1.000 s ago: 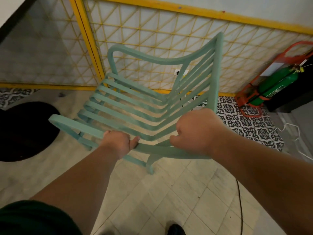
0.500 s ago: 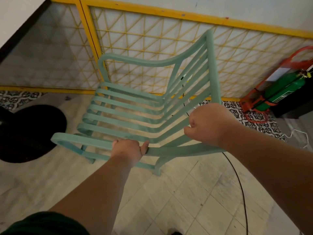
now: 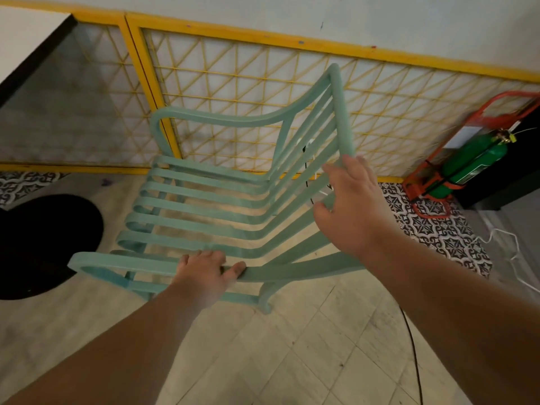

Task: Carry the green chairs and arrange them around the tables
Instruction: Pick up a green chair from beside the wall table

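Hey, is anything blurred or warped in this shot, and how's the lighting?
Head view: the right hand is slightly motion-blurred, while the green chair and left hand look fairly sharp; head view: the yellow rail bows slightly from the wide-angle lens; head view: soft, even light, no glare.

The green chair (image 3: 222,200), a pale slatted armchair seen from above, slats running from seat into backrest. Its near armrest lies under the curled fingers (image 3: 201,257) of the left hand (image 3: 204,276); the backrest's outer rail touches the right hand (image 3: 350,206) at its fingertips (image 3: 350,162).
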`<state>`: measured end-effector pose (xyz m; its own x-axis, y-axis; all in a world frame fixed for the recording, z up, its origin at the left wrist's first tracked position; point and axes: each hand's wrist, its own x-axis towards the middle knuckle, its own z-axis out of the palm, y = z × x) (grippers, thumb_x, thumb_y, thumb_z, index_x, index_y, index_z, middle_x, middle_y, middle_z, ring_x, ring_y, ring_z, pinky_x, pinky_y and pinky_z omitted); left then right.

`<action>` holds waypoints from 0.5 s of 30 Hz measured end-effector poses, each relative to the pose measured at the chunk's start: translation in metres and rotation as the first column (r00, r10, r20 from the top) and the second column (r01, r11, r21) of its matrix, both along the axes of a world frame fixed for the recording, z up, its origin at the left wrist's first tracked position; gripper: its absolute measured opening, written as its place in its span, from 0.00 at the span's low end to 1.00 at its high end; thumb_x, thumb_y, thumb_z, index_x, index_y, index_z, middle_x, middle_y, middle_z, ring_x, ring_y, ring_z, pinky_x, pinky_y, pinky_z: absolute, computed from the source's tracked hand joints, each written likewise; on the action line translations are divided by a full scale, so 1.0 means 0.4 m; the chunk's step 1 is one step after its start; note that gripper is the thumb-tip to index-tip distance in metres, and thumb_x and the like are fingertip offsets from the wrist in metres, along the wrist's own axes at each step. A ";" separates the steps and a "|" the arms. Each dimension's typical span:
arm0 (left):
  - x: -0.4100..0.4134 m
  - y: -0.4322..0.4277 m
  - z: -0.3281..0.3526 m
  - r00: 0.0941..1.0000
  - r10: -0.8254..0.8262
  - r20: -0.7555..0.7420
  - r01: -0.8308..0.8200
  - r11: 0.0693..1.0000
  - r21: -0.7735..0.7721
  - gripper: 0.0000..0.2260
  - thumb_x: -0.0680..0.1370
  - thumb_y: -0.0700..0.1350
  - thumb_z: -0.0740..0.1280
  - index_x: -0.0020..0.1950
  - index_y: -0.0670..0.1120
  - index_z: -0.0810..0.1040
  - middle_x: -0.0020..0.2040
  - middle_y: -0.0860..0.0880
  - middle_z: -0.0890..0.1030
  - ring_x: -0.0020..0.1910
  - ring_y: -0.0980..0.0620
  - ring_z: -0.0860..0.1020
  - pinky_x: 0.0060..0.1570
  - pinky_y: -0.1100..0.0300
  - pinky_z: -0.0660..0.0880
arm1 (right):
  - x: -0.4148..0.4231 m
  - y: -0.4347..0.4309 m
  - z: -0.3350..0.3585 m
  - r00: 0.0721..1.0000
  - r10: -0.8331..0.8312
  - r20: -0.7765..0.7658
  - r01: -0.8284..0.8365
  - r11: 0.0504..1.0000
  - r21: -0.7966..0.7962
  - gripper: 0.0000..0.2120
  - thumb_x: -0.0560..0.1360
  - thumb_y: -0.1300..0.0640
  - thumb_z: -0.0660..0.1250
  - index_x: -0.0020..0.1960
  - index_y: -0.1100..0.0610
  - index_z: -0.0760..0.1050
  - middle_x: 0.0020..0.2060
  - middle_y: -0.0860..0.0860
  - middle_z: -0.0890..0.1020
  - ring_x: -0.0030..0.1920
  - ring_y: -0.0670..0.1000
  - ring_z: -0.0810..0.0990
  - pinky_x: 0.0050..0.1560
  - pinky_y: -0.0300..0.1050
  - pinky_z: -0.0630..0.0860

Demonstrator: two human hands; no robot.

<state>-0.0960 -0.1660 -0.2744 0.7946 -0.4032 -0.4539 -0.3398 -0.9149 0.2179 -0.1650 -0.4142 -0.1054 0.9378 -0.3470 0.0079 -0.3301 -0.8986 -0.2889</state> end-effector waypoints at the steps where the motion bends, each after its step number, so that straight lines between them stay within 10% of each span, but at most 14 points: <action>1: 0.011 0.020 0.003 0.998 0.041 0.052 -0.040 0.999 -0.015 0.35 0.77 0.74 0.50 0.70 0.52 0.73 0.70 0.47 0.75 0.72 0.43 0.69 0.75 0.41 0.62 | -0.004 0.001 0.001 0.996 -0.089 -0.020 0.090 0.996 0.017 0.34 0.78 0.51 0.65 0.82 0.54 0.57 0.82 0.58 0.53 0.82 0.59 0.46 0.82 0.55 0.49; 8: 0.107 0.178 0.035 0.966 0.257 -0.025 -0.223 0.879 0.422 0.58 0.57 0.88 0.41 0.75 0.55 0.71 0.75 0.46 0.72 0.76 0.37 0.65 0.74 0.32 0.55 | 0.017 0.006 0.005 0.970 -0.173 -0.172 0.178 0.984 0.014 0.37 0.78 0.63 0.57 0.84 0.53 0.47 0.83 0.51 0.44 0.72 0.61 0.71 0.61 0.52 0.72; 15: 0.121 0.175 0.026 0.971 0.235 -0.034 -0.195 0.872 0.448 0.54 0.62 0.87 0.44 0.75 0.55 0.71 0.75 0.47 0.72 0.76 0.38 0.67 0.75 0.30 0.52 | 0.031 -0.002 0.000 0.960 -0.225 -0.169 0.232 0.972 0.024 0.38 0.79 0.67 0.56 0.83 0.61 0.40 0.83 0.54 0.48 0.78 0.56 0.63 0.65 0.49 0.70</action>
